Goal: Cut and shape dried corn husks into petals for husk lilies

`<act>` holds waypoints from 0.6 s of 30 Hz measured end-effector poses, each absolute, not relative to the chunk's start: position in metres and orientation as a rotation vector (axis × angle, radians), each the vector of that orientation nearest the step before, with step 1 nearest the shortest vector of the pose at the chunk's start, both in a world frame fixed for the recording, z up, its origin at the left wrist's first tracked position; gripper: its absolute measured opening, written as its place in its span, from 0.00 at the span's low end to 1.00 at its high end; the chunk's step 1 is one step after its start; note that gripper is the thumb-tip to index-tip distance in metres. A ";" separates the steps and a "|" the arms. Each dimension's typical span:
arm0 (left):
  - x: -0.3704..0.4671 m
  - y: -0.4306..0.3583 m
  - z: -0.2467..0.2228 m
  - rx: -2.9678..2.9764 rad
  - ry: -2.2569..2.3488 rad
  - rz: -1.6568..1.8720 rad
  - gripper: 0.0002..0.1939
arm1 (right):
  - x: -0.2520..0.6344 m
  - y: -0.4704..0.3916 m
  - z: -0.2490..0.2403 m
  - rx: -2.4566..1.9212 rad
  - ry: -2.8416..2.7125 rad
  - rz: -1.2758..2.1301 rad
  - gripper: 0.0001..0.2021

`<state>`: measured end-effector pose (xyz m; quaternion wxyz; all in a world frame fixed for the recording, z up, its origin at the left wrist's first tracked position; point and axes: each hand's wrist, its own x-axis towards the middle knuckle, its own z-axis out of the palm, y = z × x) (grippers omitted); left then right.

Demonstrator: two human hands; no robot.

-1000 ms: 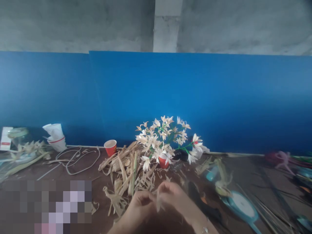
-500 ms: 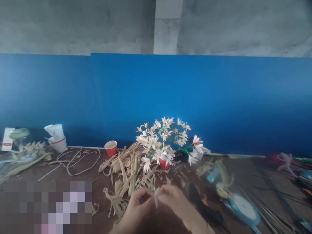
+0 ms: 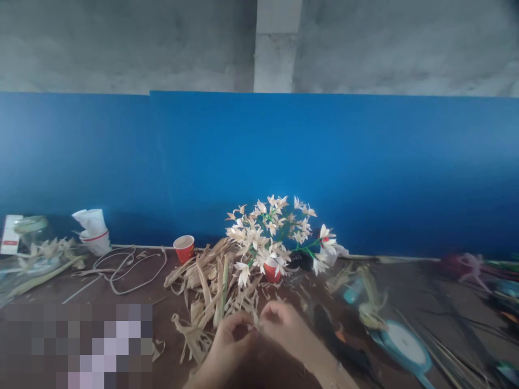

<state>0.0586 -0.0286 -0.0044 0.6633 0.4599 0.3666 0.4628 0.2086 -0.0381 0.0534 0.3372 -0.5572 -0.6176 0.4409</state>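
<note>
Cornhusks (image 3: 206, 294) lie heaped left of lower centre, just beyond the left hand (image 3: 232, 344). At bottom centre of the frame, that hand and the right hand (image 3: 286, 330), thumbs and forefingers curled into tight pinches, meet on a pale sliver (image 3: 252, 327), mostly hidden. White artificial flowers (image 3: 255, 237) spread above, partly covering a red cup (image 3: 272, 273).
</note>
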 end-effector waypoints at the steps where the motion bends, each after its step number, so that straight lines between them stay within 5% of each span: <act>1: 0.059 -0.028 -0.005 1.036 0.841 1.061 0.13 | 0.208 -0.036 0.055 -1.428 -1.633 1.139 0.03; 18: 0.056 -0.022 -0.004 1.036 0.966 1.261 0.14 | 0.204 -0.021 0.051 -1.272 -1.649 1.155 0.10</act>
